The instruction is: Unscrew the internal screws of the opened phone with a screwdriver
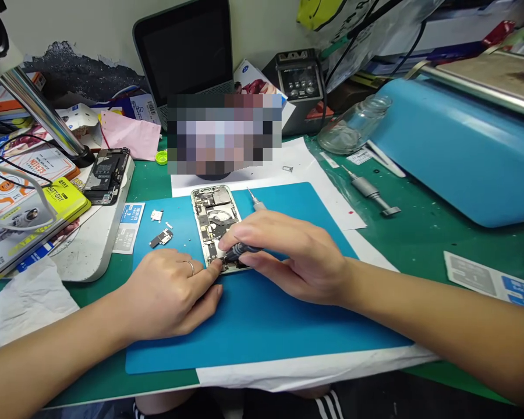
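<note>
An opened phone [205, 228] lies on the blue mat [262, 326], its circuit boards and inner parts exposed. My left hand [174, 294] rests at the phone's lower left corner, index fingertip pressed on it, thumb just below and the other fingers curled. Over the phone's lower end, my right hand [301, 256] pinches a dark tool with a ribbed grip [241, 250]; its working tip is hidden. Beyond the right hand a silver screwdriver [257, 202] shows its tip. Left of the phone lie a dark-and-silver small part [160, 238] and a small metal piece [156, 215].
Another silver screwdriver [369, 189] and a glass jar [356, 125] are at the right. A second opened phone [107, 176] sits on a white stand base [109, 233] at left, beside a yellow battery box [70, 196]. A dark-screened display [186, 49] stands behind.
</note>
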### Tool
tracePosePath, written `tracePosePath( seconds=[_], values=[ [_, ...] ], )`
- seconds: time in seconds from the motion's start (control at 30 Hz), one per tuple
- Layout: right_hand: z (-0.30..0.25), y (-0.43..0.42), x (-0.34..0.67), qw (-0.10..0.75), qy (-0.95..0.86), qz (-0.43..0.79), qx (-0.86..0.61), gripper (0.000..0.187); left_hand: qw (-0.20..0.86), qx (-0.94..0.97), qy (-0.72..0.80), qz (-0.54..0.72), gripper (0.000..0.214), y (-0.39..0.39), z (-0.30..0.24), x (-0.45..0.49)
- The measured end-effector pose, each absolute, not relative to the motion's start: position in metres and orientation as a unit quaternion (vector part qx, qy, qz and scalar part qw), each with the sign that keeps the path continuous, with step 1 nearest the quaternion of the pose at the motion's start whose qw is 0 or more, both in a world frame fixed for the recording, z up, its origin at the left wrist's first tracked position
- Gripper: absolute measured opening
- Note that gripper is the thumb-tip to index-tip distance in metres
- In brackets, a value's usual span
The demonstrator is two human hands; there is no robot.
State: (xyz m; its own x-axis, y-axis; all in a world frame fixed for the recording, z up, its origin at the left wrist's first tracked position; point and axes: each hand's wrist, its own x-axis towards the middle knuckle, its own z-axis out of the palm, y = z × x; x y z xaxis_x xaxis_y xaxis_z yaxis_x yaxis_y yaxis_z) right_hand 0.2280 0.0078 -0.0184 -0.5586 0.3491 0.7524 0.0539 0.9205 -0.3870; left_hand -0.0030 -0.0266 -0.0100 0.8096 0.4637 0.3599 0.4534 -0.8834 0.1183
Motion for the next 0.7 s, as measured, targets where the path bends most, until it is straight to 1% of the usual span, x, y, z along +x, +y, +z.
tracePosePath(
  seconds=[0.23, 0.7],
  values=[
    [-0.0180, 0.0061, 0.2281, 0.451, -0.872, 0.124, -0.142, 0.037, 0.006, 0.950, 0.241, 0.197, 0.028, -0.0257, -0.0086, -0.0028],
    [-0.0164, 0.0052, 0.2277, 0.446, -0.872, 0.129, -0.155, 0.040, 0.008, 0.951, 0.242, 0.193, 0.028, -0.0276, -0.0084, -0.0030]
  ],
)
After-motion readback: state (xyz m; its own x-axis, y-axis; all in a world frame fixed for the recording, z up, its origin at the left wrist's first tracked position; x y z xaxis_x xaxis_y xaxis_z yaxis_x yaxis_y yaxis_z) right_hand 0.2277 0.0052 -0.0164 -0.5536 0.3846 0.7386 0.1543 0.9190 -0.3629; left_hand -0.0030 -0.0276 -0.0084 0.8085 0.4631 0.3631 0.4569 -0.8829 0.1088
